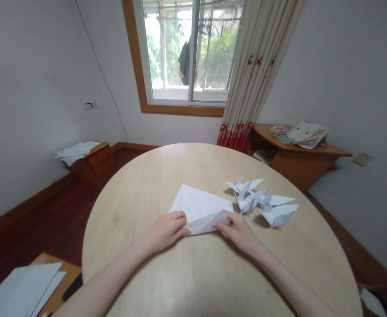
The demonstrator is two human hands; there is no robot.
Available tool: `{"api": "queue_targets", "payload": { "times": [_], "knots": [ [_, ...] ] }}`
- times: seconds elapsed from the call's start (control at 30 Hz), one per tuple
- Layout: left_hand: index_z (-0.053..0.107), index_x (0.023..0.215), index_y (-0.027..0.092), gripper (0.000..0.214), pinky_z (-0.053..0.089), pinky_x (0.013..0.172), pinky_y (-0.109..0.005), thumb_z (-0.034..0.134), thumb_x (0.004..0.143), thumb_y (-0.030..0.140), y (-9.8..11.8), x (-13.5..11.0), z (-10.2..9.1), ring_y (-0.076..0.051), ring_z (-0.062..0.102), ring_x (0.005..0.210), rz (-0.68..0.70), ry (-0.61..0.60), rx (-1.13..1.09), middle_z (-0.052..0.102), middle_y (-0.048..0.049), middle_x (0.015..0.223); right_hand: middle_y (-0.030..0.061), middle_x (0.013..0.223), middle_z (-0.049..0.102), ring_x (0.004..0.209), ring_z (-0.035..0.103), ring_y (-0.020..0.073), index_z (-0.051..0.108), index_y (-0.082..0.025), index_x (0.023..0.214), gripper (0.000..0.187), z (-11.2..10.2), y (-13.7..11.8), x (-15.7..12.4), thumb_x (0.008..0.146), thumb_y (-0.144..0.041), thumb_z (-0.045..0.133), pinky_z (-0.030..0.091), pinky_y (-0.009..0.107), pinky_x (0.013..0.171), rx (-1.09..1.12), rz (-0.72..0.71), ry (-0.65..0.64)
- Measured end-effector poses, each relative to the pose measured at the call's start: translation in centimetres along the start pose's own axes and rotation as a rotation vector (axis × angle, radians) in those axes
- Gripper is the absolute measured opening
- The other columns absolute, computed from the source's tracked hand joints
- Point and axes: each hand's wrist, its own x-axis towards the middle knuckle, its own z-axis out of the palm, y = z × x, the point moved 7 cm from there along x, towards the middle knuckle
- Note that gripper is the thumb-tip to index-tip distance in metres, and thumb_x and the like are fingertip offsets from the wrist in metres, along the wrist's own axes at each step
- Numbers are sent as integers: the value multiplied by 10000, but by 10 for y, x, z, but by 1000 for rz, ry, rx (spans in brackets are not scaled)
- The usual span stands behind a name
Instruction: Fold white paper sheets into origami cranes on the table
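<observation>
A white sheet of paper [202, 200] lies on the round wooden table, its near edge folded up in a slanting flap. My left hand [172, 225] is closed on the paper's near left corner, thumb below and fingers curled on top. At the near right corner, my right hand [235, 226] pinches the raised flap between thumb and fingers. Just to the right of the sheet stand several folded white paper cranes [277, 211] with spread wings, close together. Part of the paper's near corners is hidden under my fingers.
The round table [134, 189] has a pale wood top. White sheets [25, 286] lie on a low surface at the lower left. A small drawer cabinet [97, 160] with papers stands by the left wall; a corner desk [312, 158] holding a cloth bag is at right.
</observation>
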Motion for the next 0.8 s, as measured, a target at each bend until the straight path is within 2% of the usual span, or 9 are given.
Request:
{"api": "queue_targets", "payload": {
  "times": [0.2, 0.3, 0.4, 0.5, 0.57, 0.63, 0.8],
  "knots": [
    [596, 838, 159, 234, 413, 688, -274, 479, 977, 305, -1, 0, 3, -185, 581, 798, -63, -35, 27, 604, -36, 883, -9, 607, 533, 585, 496, 170, 424, -221, 637, 389, -10, 9, 0, 870, -528, 473, 369, 275, 548, -152, 25, 164],
    [601, 839, 157, 247, 418, 685, -281, 480, 977, 322, 1, 0, 5, -190, 579, 795, -66, -45, 40, 602, -38, 874, 19, 672, 567, 626, 528, 192, 447, -223, 693, 367, -10, 11, -1, 902, -525, 443, 403, 297, 575, -265, -9, 224],
    [601, 854, 156, 244, 424, 685, -287, 484, 974, 334, 1, 0, 7, -192, 580, 804, -86, -46, 47, 599, -44, 910, 73, 841, 608, 770, 576, 238, 511, -205, 902, 272, -13, 3, -5, 923, -469, 448, 459, 351, 680, -341, -111, 327],
    [601, 894, 158, 237, 432, 702, -298, 485, 972, 350, 3, 0, 8, -190, 583, 824, -93, -22, 18, 589, -55, 995, 140, 1100, 583, 1029, 543, 290, 454, -181, 1189, 316, -13, -16, -12, 936, -371, 458, 431, 427, 871, -435, -281, 443],
    [601, 903, 162, 255, 437, 712, -303, 474, 974, 370, 5, 1, 9, -188, 583, 828, -89, -5, -2, 583, -58, 1018, 153, 1239, 525, 1163, 470, 303, 392, -192, 1308, 390, -7, -29, -17, 940, -306, 453, 352, 464, 970, -537, -370, 452],
    [600, 899, 161, 274, 440, 712, -305, 464, 977, 385, 6, 1, 11, -190, 582, 832, -86, 2, -7, 584, -59, 1002, 135, 1268, 512, 1191, 445, 299, 419, -223, 1319, 376, 1, -37, -20, 946, -268, 435, 292, 478, 1002, -631, -404, 426],
    [584, 817, 163, 305, 422, 660, -281, 472, 970, 402, 8, 1, 14, -172, 569, 772, -75, -6, -19, 581, -28, 876, 103, 1291, 528, 1253, 393, 285, 587, -223, 1103, 220, 17, -41, -21, 928, -255, 458, 159, 501, 1074, -680, -399, 336]
  ]
}}
